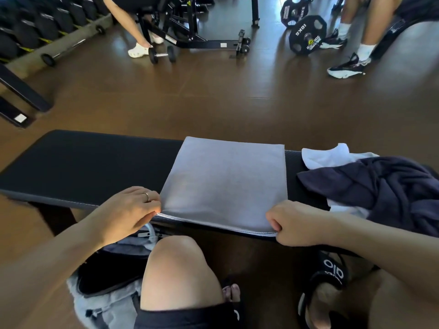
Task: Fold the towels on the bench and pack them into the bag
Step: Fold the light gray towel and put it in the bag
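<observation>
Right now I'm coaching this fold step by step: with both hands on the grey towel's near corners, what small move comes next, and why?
Probably carry one near corner across to the other, halving the grey towel again. It lies flat on the bench, already doubled at the near edge, with the left hand and right hand each pinching a corner. It still looks wide for the bag on the floor.
</observation>
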Demonstrator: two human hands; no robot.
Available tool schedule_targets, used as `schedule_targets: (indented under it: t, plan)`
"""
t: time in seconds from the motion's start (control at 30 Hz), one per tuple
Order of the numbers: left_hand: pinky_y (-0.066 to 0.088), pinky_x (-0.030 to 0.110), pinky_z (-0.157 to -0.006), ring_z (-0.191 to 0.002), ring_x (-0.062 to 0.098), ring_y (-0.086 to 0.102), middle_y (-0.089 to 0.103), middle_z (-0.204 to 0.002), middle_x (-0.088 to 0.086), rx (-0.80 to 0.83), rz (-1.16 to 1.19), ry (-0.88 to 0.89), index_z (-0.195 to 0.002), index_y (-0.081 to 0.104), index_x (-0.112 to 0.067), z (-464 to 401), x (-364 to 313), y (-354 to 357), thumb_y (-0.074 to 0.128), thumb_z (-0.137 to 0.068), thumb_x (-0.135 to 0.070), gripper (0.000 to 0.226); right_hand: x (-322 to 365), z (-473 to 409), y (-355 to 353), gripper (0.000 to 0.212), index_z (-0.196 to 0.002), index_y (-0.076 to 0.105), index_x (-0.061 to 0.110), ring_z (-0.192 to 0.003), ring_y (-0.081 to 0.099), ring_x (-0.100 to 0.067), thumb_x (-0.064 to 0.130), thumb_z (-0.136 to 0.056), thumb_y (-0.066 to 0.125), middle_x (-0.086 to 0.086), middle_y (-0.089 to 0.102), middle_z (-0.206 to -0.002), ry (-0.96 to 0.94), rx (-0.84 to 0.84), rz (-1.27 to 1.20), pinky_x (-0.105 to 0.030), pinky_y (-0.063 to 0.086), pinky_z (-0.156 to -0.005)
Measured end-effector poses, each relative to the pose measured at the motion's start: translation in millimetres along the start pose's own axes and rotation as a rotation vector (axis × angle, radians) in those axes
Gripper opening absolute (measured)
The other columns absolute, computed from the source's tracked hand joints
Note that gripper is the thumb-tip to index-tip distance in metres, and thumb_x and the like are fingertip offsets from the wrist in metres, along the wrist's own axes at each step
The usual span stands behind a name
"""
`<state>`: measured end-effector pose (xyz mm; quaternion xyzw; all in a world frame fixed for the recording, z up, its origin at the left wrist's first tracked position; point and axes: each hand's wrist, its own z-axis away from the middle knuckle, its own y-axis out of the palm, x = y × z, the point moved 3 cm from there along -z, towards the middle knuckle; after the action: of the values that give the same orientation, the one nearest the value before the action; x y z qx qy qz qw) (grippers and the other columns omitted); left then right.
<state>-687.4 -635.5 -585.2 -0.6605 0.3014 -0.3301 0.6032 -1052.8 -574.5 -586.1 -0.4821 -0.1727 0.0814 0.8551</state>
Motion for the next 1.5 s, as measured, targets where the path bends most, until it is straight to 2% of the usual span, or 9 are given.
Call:
schedule_targets:
  t: [0.17,0.27,0.37,0.5,0.67,0.87,1.03,1.33,1.5]
  plan:
    - [0.052,0.032,-0.081,-0.079,0.011,0.062,0.062,-0.089,-0.014,0.098,-0.035,-0.064,-0.092,0.065,-0.028,-10.9,-5.6,-12.8,0.046,-0.093,-0.039,0.021,8.2,11.0,-34.7,0.026,-0.095,0.063,0.024,-0.083,0.061,-0.013,0.044,-0.082,0.073,0.007,0.064,-0.09,0.034,0.245,-0.089,-0.031,0.052,-0.078]
    - [0.05,0.034,-0.075,-0.079,0.015,0.061,0.062,-0.087,-0.01,0.018,-0.018,-0.161,-0.105,0.065,-0.024,-51.1,-16.1,-26.6,0.024,-0.102,-0.046,0.047,13.8,-15.8,-57.0,0.041,-0.107,0.064,0.009,-0.094,0.064,-0.026,0.048,-0.095,0.054,-0.006,0.068,-0.101,0.075,0.009,-0.035,-0.035,0.05,-0.078]
    - [0.045,0.037,-0.1,-0.123,0.023,0.057,0.056,-0.141,-0.001,0.055,0.09,-0.392,-0.149,0.043,-0.024,-114.5,-28.9,-16.0,0.028,-0.106,-0.045,0.05,30.1,-67.6,-58.5,0.037,-0.131,0.052,0.011,-0.116,0.055,-0.032,0.032,-0.104,0.038,-0.012,0.058,-0.124,0.068,-0.345,-0.106,-0.037,0.039,-0.085]
    - [0.001,0.041,-0.126,-0.156,0.019,-0.004,-0.003,-0.17,0.0,0.238,0.18,-0.605,-0.162,0.0,-0.027,-167.5,-41.1,31.7,0.018,-0.106,-0.051,0.063,25.2,-114.5,-32.0,0.058,-0.16,0.014,0.019,-0.153,0.014,-0.024,0.039,-0.106,0.023,-0.007,0.019,-0.166,0.22,-0.455,-0.062,-0.043,0.013,-0.123]
    - [-0.012,0.045,-0.124,-0.153,0.014,-0.023,-0.021,-0.167,-0.007,0.262,0.217,-0.671,-0.159,-0.013,-0.038,-153.9,-35.0,61.4,0.01,-0.1,-0.064,0.069,-22.5,-112.8,-2.7,0.062,-0.161,0.003,0.017,-0.155,-0.01,-0.017,0.044,-0.106,0.014,0.0,-0.005,-0.169,0.398,-0.487,-0.115,-0.042,-0.006,-0.125]
    - [-0.011,0.044,-0.124,-0.155,0.017,-0.017,-0.014,-0.169,-0.003,0.211,0.23,-0.734,-0.161,-0.006,-0.034,-175.6,-30.0,44.7,0.013,-0.102,-0.06,0.067,-19.4,-127.4,-36.0,0.061,-0.16,0.013,0.016,-0.155,0.007,-0.025,0.043,-0.106,0.02,-0.007,0.012,-0.168,0.317,-0.635,-0.084,-0.043,0.005,-0.125]
    - [-0.005,0.043,-0.126,-0.156,0.018,-0.013,-0.013,-0.169,-0.001,0.171,0.108,-0.674,-0.162,-0.005,-0.029,-210.1,10.6,41.1,0.01,-0.105,-0.053,0.063,-35.7,-152.1,-45.4,0.061,-0.161,0.005,0.019,-0.155,0.0,-0.023,0.044,-0.106,0.011,-0.006,0.004,-0.169,0.319,-0.514,-0.089,-0.043,0.002,-0.125]
    - [-0.003,0.037,-0.127,-0.155,0.012,-0.011,-0.007,-0.17,-0.006,0.175,0.159,-0.768,-0.161,-0.003,-0.034,-191.7,37.6,72.3,0.004,-0.102,-0.055,0.064,-87.9,-143.4,-32.5,0.059,-0.16,0.019,0.019,-0.154,0.009,-0.025,0.042,-0.105,0.015,-0.004,0.023,-0.164,0.503,-0.523,-0.218,-0.045,0.0,-0.125]
    - [-0.004,0.039,-0.127,-0.156,0.014,-0.011,-0.008,-0.17,-0.003,0.201,0.143,-0.745,-0.161,-0.006,-0.032,-190.3,36.9,71.4,0.001,-0.101,-0.057,0.066,-102.4,-140.8,-40.4,0.051,-0.139,0.046,0.012,-0.14,0.035,-0.032,0.04,-0.104,0.023,-0.016,0.048,-0.145,0.571,-0.522,-0.264,-0.044,0.016,-0.121]
